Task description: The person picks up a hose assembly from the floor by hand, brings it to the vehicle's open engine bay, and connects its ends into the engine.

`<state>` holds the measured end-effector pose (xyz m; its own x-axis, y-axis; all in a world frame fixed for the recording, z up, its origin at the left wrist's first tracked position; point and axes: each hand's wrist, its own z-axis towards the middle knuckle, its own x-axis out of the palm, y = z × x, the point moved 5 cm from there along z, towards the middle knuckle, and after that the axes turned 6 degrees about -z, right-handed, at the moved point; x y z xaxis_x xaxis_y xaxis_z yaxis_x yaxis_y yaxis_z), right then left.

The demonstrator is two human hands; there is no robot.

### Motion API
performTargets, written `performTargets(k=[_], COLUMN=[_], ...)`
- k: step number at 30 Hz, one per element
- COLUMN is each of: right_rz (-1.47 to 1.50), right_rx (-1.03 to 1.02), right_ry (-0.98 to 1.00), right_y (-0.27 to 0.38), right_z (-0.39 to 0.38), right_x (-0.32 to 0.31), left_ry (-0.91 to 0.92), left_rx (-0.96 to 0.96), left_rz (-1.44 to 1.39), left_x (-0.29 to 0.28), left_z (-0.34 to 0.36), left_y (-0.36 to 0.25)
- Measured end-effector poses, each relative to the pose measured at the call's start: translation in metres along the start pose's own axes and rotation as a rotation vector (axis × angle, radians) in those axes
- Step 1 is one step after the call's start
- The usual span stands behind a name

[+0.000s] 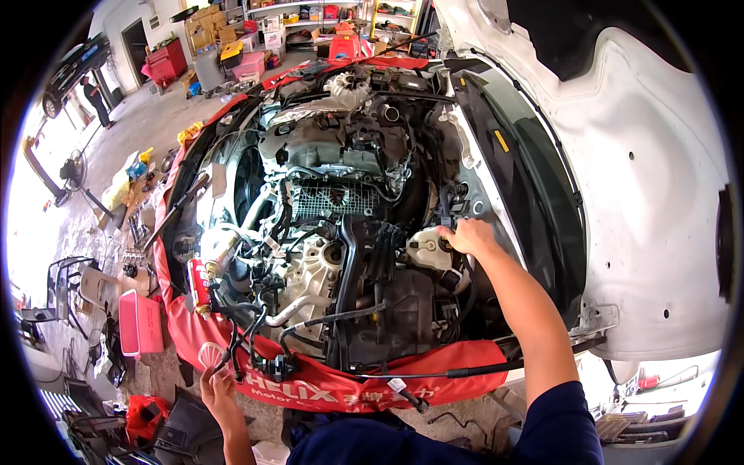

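I stand over an open engine bay (333,147). My right hand (470,236) reaches to its right side with curled fingers, at a dark fitting beside a translucent white reservoir (426,248); exactly what it grips is unclear. My left hand (219,387) is low at the near left, pinching the end of a black hose (231,349) over a red printed cover (465,349) draped along the car's edge. A red spray can (200,287) stands among hoses and pipes at the left of the bay.
A raised white panel (635,194) fills the right. At left, loose parts, a pink bin (139,322) and a fan (74,170) stand on the floor. Behind are a red tool chest (163,62), shelves and boxes. A person (97,101) stands under a lifted car in the distance.
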<state>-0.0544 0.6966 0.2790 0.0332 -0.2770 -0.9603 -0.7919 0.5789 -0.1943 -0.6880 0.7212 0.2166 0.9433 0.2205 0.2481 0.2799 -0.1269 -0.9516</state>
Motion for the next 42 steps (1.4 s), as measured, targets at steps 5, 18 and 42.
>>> performTargets(k=[5, 18, 42], right_rz=[0.284, -0.072, 0.506], right_rx=[0.142, -0.153, 0.197], right_ry=[0.718, -0.030, -0.202], right_y=[0.004, 0.015, 0.099], right_z=[-0.013, -0.003, 0.229], right_x=[0.021, 0.028, 0.073], left_ry=[-0.009, 0.179, 0.478], left_rx=[0.016, 0.085, -0.094], left_rz=[0.010, 0.089, 0.428], left_x=[-0.001, 0.076, 0.465], left_z=[-0.001, -0.003, 0.303], left_y=[-0.003, -0.019, 0.207])
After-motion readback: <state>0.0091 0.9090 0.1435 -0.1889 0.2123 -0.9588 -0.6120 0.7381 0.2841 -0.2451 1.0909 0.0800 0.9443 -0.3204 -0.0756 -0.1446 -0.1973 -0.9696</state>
